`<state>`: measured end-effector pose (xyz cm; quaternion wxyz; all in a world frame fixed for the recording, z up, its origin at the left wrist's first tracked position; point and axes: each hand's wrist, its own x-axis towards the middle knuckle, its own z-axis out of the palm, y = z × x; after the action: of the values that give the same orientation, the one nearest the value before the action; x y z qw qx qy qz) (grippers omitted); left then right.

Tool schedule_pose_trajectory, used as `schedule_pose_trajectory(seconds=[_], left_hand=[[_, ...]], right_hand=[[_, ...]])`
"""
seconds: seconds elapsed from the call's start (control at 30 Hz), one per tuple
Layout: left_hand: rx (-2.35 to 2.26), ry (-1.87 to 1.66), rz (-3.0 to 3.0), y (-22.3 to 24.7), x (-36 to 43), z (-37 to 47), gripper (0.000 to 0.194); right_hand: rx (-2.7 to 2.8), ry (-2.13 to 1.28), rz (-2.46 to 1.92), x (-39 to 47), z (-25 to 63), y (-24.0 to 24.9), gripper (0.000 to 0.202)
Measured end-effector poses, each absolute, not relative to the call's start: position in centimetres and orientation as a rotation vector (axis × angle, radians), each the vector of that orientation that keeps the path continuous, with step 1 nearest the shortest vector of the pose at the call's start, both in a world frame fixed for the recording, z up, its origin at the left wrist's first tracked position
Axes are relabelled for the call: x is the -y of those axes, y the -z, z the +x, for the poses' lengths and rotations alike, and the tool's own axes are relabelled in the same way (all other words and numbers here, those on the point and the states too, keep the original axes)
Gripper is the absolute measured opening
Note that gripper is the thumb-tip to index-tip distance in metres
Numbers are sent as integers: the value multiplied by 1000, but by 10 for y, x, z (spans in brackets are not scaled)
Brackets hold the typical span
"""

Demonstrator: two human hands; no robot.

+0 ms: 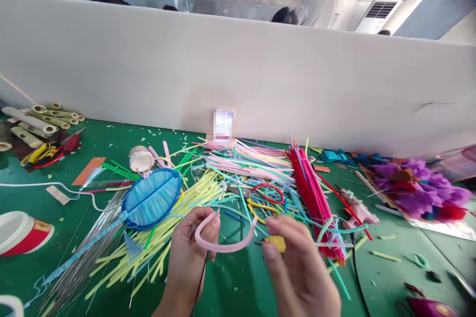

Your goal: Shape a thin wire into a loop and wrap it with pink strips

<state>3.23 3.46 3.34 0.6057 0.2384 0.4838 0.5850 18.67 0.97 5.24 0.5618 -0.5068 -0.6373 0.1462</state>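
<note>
A pink fuzzy pipe cleaner (227,248), bent into an open curve, is pinched at its left end in my left hand (188,247). A thin wire stem runs through the same fingers. My right hand (303,265) is beside the curve's free right end, apart from it, with thumb and fingers spread and slightly blurred. Between those fingers shows a yellow piece with a dark tip (275,244); it appears to lie behind the hand. Beyond both hands are red-handled scissors (268,193) among loose pipe cleaners.
Left of my hands are a blue leaf-shaped piece (151,199), yellow-green pipe cleaners (107,271) and metal wires (80,252). At right lie a red and pink bundle (310,193), a pink glue gun (359,208) and purple flowers (420,188). A white partition (238,69) stands behind.
</note>
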Motion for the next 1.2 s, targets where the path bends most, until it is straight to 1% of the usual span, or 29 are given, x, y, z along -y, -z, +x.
schedule_pose_trajectory(seconds=[0.07,0.1,0.2,0.23,0.3,0.37,0.4,0.53,0.67,0.73,0.8,0.9,1.0,1.1,1.13,1.2], left_hand=[[-1117,-1362,521,-40,-32,33,32],[-1117,-1365,512,-43,-31,33,31],[-1117,-1362,517,-44,-31,32,29],[-1105,-1349,532,-42,-32,31,29],[-1071,-1304,566,-37,-34,28,32],[-1035,-1244,572,-34,-35,25,33],[-1009,-1230,549,-34,-35,25,33],[-901,-1243,446,-45,-29,22,36],[-883,-1222,366,-56,-29,16,34],[-920,-1255,366,-56,-32,13,35],[-973,-1297,409,-54,-36,11,35],[-1045,-1324,528,-52,-36,14,33],[-1116,-1305,615,-55,-29,22,30],[-1141,-1254,666,-61,-22,31,29],[-1137,-1239,680,-63,-20,33,30],[-1127,-1224,700,-64,-17,35,30]], right_hand=[[1314,-535,-1309,-12,198,-50,25],[1314,-621,-1332,-15,204,-50,27],[1622,-811,-1275,-25,220,-52,40],[1739,-852,-1228,-28,222,-54,41],[1908,-893,-1112,-34,225,-58,32],[1995,-836,-1011,-37,227,-61,18],[2021,-778,-1000,-39,229,-63,15],[2101,-477,-1136,-43,250,-62,16],[2220,-166,-1211,-43,277,-54,19],[2246,-84,-1227,-40,287,-49,19],[2251,-74,-1242,-36,293,-45,18],[2245,-250,-1356,-31,294,-46,14],[2174,-655,-1490,-36,285,-60,25],[1983,-1050,-1341,-57,270,-80,35],[1916,-1095,-1269,-66,264,-87,35],[1853,-1083,-1170,-87,253,-96,34]])
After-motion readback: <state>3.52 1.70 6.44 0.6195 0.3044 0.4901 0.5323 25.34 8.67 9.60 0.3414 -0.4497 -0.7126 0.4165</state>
